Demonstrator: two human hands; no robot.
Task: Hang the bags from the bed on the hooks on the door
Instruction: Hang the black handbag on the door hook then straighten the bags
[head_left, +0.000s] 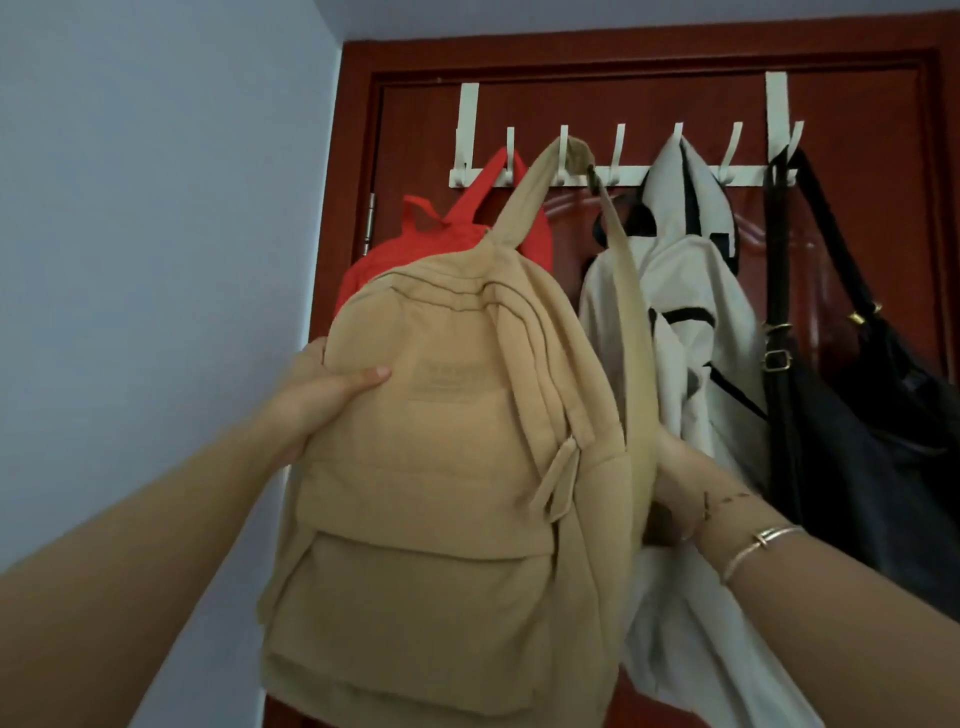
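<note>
We see a tan backpack (441, 467) in front of a red backpack (415, 244), a white bag (691, 291) with black trim and a black bag (857, 415), on a white hook rack (623, 174) against a dark red-brown door (857, 104) beside a pale blue wall (156, 208).

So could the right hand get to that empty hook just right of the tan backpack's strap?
Probably yes. The empty hook has open air in front of it, but the right hand is busy low on the tan backpack and would need to let go first.
</note>
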